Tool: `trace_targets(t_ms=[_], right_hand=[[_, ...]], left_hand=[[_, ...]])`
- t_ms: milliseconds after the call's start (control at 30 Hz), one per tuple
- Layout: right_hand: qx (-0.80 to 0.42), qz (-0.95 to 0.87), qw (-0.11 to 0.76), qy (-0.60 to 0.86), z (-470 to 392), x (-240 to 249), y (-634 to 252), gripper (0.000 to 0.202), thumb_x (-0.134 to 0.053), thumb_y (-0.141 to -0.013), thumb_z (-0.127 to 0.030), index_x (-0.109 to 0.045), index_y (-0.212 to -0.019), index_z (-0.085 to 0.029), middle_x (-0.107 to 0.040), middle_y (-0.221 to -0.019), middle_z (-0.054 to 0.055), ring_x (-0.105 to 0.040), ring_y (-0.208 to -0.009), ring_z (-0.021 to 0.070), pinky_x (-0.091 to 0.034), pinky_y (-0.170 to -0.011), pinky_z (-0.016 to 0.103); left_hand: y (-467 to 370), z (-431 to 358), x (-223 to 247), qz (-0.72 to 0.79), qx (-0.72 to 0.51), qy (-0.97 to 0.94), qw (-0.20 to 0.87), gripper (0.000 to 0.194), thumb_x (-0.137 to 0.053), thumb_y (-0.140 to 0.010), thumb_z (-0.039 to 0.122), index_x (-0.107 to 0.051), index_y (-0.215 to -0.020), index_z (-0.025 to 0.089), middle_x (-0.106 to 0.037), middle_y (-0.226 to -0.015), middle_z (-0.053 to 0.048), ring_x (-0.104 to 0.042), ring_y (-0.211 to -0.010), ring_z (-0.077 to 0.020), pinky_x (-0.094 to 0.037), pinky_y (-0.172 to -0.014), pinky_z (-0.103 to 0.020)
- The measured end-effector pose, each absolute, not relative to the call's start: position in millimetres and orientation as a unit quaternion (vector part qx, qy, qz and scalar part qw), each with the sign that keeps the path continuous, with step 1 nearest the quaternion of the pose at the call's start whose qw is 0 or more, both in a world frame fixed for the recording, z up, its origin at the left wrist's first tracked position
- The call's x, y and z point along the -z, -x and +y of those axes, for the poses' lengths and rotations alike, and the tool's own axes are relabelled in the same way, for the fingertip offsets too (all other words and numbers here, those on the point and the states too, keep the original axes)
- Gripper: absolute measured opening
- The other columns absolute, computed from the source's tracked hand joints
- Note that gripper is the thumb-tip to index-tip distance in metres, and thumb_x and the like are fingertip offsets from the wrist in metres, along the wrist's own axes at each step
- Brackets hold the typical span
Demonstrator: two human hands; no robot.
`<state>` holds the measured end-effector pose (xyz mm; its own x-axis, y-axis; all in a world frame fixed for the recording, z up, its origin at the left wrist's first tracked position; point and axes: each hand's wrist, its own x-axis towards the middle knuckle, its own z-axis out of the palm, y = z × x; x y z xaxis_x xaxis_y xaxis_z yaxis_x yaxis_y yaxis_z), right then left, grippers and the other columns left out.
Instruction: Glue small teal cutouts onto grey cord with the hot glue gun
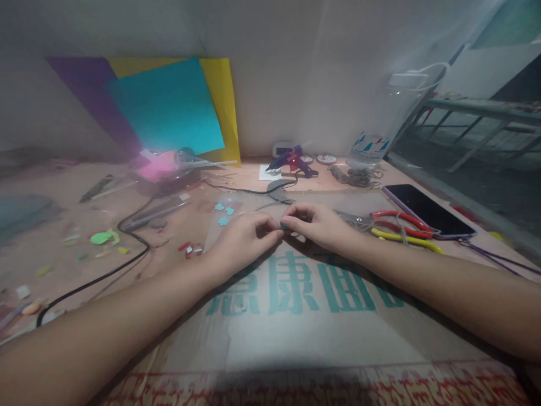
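My left hand (247, 237) and my right hand (315, 223) meet over the cardboard sheet (274, 338), thumbs and forefingers pinched together. Between the fingertips shows a small dark teal piece (284, 225), mostly hidden, so its shape cannot be made out. Just behind my left hand lie small light-blue cutouts, among them a flower shape (224, 221) and a heart (230, 211). Pliers with red and yellow handles (401, 225) rest beside my right forearm.
A purple glue gun (291, 160) with a red light stands at the back, its black cord (139, 248) running left. Coloured sheets (169, 107) lean on the wall. A phone (426, 211), a clear plastic container (369, 146) and a pink-filled bowl (158, 166) surround the work area; scraps litter the left.
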<state>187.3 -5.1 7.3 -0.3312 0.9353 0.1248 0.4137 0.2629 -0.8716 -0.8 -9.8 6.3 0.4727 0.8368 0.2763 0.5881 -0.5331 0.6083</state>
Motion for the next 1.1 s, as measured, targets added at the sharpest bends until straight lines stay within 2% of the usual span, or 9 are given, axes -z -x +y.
trace_targets(t_ms=[267, 533, 867, 1100], right_hand=[[-0.474, -0.671, 0.389, 0.417, -0.9, 0.0, -189.1, 0.027, -0.055, -0.085, -0.043, -0.062, -0.081, -0.017, -0.063, -0.072, 0.001, -0.06, -0.07, 0.0128, -0.05, -0.07, 0.027], [-0.432, -0.69, 0.353, 0.461, -1.8, -2.6, -189.4, 0.019, -0.06, -0.081, -0.036, -0.064, -0.078, -0.018, -0.066, -0.07, 0.001, -0.061, -0.066, 0.0133, -0.048, -0.064, 0.026], [-0.454, -0.659, 0.377, 0.466, -0.8, 3.4, -188.5, 0.02, -0.061, -0.081, -0.039, -0.063, -0.075, -0.02, -0.065, -0.07, 0.001, -0.062, -0.07, 0.0149, -0.051, -0.064, 0.027], [-0.497, -0.65, 0.384, 0.428, 0.1, 3.6, -189.0, 0.027, -0.059, -0.082, -0.046, -0.061, -0.075, -0.019, -0.063, -0.07, 0.001, -0.061, -0.069, 0.0134, -0.052, -0.07, 0.028]], left_hand=[[2.3, -5.8, -5.4, 0.451, -0.286, -0.798, 0.28, 0.021, -0.054, -0.083, 0.034, -0.069, -0.084, 0.019, -0.071, -0.08, 0.001, -0.061, -0.071, -0.0154, -0.044, -0.067, -0.025], [2.8, -5.1, -5.5, 0.453, -0.3, -0.788, 0.289, 0.026, -0.056, -0.083, 0.041, -0.068, -0.081, 0.018, -0.07, -0.077, 0.0, -0.061, -0.07, -0.0155, -0.044, -0.065, -0.025], [2.0, -7.4, -5.7, 0.448, -0.292, -0.795, 0.286, 0.028, -0.053, -0.085, 0.042, -0.069, -0.085, 0.02, -0.071, -0.079, 0.0, -0.061, -0.07, -0.0162, -0.043, -0.065, -0.026], [1.2, -6.9, -7.3, 0.449, -0.296, -0.798, 0.272, 0.027, -0.052, -0.084, 0.039, -0.067, -0.079, 0.018, -0.068, -0.073, 0.0, -0.059, -0.067, -0.0152, -0.042, -0.063, -0.025]])
